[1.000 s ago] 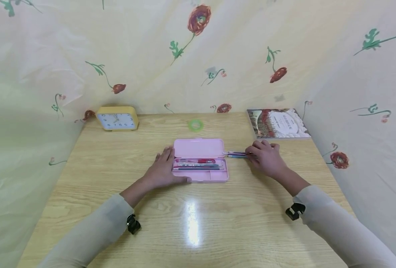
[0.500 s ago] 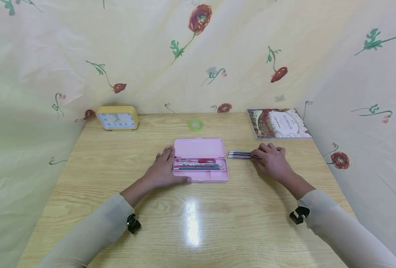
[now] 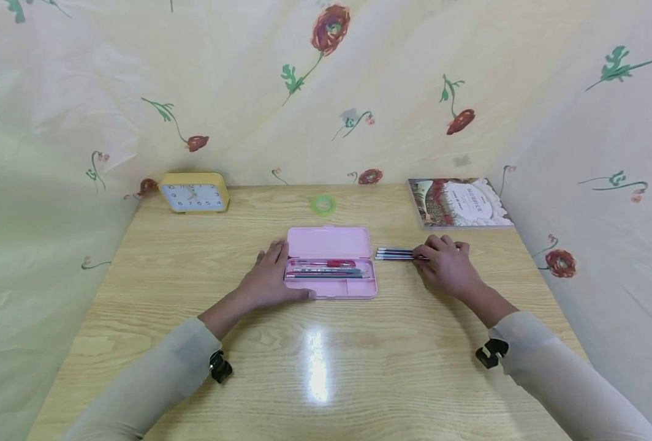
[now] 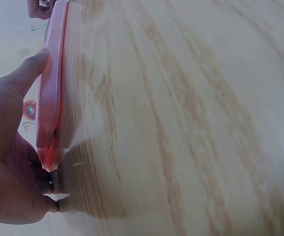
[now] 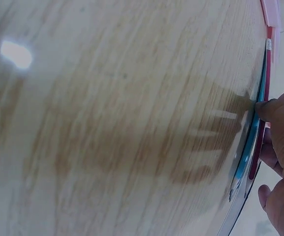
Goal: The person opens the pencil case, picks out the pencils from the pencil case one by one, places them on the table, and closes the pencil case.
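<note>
Left hand (image 3: 268, 283) spread wide, touching 1 open case (image 3: 328, 243) on table (image 3: 238, 386). Right hand (image 3: 450, 264) pinching several pencils (image 3: 396, 253) just right of it, exact count unclear. Farther back: 1 clock (image 3: 193, 195), 1 tape (image 3: 315, 204), 1 book (image 3: 461, 204).

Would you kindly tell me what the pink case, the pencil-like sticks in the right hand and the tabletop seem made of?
Pink case: likely hard plastic, smooth, given its even colour and moulded-looking compartments.
Pencil-like sticks: perhaps painted wood or plastic; their coloured shafts leave it open.
Tabletop: wood or wood-look laminate, glossy; it shows grain and a bright reflection.
</note>
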{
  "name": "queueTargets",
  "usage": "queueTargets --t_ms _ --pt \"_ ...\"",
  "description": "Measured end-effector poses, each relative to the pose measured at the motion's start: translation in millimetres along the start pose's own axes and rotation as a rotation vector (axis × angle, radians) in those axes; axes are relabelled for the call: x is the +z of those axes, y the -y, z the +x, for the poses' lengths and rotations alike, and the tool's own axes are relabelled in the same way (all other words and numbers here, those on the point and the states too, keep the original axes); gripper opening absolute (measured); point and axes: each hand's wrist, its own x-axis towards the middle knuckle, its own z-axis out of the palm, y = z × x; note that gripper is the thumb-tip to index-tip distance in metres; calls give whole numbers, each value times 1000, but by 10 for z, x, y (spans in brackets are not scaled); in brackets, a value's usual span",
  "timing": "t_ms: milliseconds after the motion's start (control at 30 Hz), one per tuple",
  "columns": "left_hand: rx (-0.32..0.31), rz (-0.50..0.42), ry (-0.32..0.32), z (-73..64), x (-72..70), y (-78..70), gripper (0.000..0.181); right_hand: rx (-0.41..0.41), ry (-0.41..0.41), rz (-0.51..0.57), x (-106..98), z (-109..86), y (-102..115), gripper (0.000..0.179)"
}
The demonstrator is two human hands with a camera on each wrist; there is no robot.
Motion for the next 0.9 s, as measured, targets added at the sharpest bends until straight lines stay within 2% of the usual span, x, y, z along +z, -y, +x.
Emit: queueTargets --t_ms 267,567,767,900 --pt "-9 7 1 -1 -3 6 148 -28 -28 -13 34 -3 -27 13" --pt "-10 2 4 -12 -13 7 149 -17 -19 18 -3 41 15 15" --pt "-6 0 3 8 5 18 149 0 46 61 -43 187 184 15" --pt "1 -1 -3 14 8 13 150 -34 62 69 -28 291 353 16"
